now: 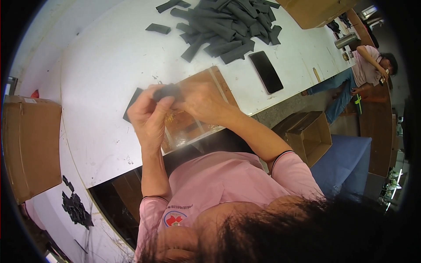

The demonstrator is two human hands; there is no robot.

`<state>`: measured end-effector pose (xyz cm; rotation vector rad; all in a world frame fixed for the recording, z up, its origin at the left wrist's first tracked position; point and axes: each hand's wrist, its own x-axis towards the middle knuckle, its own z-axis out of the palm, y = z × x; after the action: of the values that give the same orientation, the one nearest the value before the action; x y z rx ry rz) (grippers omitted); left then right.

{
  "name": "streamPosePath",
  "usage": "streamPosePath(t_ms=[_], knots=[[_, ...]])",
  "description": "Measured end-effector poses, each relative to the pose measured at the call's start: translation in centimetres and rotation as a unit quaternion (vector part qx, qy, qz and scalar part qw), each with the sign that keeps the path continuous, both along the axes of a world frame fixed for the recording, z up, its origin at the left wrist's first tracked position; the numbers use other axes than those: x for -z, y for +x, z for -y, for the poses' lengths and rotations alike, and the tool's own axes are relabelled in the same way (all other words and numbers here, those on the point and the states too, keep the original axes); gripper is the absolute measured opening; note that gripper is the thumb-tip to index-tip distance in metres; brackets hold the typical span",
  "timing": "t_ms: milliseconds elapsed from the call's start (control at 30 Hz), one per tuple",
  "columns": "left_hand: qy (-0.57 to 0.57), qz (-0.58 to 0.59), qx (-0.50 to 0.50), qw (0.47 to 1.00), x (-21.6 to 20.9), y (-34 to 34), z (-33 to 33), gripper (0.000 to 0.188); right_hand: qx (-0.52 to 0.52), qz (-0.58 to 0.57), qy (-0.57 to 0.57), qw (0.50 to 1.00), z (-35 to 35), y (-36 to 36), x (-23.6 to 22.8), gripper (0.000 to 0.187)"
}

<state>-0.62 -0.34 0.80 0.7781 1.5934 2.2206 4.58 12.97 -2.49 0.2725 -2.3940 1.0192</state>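
Note:
My left hand (148, 106) is closed around a dark grey fabric piece (167, 92), its thumb pressed along the near side. From the right, my right hand (202, 104) meets the same piece, fingers bent; its fingertips are blurred and partly hidden. Both hands are above the left part of a brown board (214, 81) with a clear, shiny covering and pale strips. Another dark flat piece (133, 104) lies on the table just left of my left hand, partly covered by it.
A large heap of dark grey fabric pieces (228, 26) lies at the far side of the white table (101, 144). A black phone (266, 72) rests right of the board. Cardboard boxes stand at left (33, 144) and right (307, 136). Another person (368, 65) sits at the far right.

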Motion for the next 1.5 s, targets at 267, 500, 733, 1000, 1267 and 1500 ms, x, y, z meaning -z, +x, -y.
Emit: streamPosePath(t_ms=[267,500,733,1000,1267,1500], knots=[[0.004,-0.014,-0.032,0.999,-1.2,0.6,-0.7,0.011,-0.026,0.020,-0.065,0.997,0.2,-0.2,1.0,0.020],[-0.135,-0.057,-0.001,0.989,0.8,-0.1,-0.7,0.010,0.002,-0.005,-0.114,0.993,0.4,-0.1,3.3,0.028],[-0.114,-0.084,-0.009,0.990,0.0,0.8,-0.9,0.011,0.010,0.022,-0.049,0.998,0.2,0.4,2.0,0.030],[0.126,-0.014,-0.069,0.990,0.4,0.5,-0.6,0.015,0.017,0.038,-0.009,0.999,0.2,0.4,-0.4,0.029],[0.199,0.154,0.016,0.968,1.7,-0.6,1.1,0.016,0.001,0.023,0.045,0.999,-0.1,-0.4,1.0,0.028],[0.019,-0.048,-0.052,0.997,-0.4,-0.7,1.9,0.015,0.015,0.066,0.074,0.995,0.1,0.5,-0.4,0.029]])
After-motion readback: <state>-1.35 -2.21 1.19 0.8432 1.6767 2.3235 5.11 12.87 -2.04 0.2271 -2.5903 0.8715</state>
